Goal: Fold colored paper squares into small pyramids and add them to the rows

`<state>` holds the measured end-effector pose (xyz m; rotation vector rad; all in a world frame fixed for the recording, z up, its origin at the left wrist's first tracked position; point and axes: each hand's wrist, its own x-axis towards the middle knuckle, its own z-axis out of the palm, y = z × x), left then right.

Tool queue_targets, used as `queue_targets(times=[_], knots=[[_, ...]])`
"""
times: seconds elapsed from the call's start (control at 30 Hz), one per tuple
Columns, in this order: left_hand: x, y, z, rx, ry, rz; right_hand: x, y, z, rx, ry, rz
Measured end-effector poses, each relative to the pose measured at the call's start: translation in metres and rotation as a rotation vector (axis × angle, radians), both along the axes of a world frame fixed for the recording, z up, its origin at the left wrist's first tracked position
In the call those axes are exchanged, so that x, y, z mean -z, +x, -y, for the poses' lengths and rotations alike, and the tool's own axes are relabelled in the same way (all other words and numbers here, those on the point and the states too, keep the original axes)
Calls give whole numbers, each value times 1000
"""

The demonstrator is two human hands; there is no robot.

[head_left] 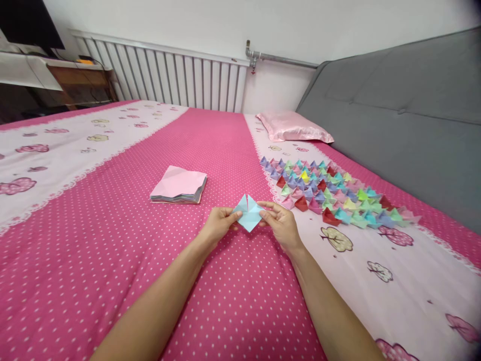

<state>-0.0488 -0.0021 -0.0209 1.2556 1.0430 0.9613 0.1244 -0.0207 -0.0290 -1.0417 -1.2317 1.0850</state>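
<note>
Between my two hands is a light blue piece of folded paper (249, 215), roughly diamond-shaped, with two points at its top and a slit between them. My left hand (220, 224) pinches its left corner between thumb and fingers. At the right corner, my right hand (281, 223) grips it the same way, thumb on top. Left of my hands lies a stack of square paper (178, 184) with a pink sheet uppermost. Rows of small folded paper boats (330, 216) in many colours stand to the right.
A bed with a pink dotted cover (124, 240) lies under everything. At the back right are a pink pillow (293, 126) and a grey padded headboard (406, 110). A white radiator (169, 75) lines the wall; a desk (78, 80) with a monitor (30, 25) stands far left.
</note>
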Motion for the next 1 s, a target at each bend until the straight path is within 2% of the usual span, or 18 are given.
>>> queue_targets(times=[0.2, 0.57, 0.77, 1.0], knots=[[-3, -1, 1, 69, -18, 31, 0, 4, -2, -31, 36, 32], [3, 2, 3, -39, 170, -163, 1, 2, 3, -43, 136, 266], [-2, 3, 5, -17, 234, -146, -1, 3, 2, 15, 211, 354], [-3, 4, 6, -39, 222, -110, 1, 6, -1, 28, 263, 392]])
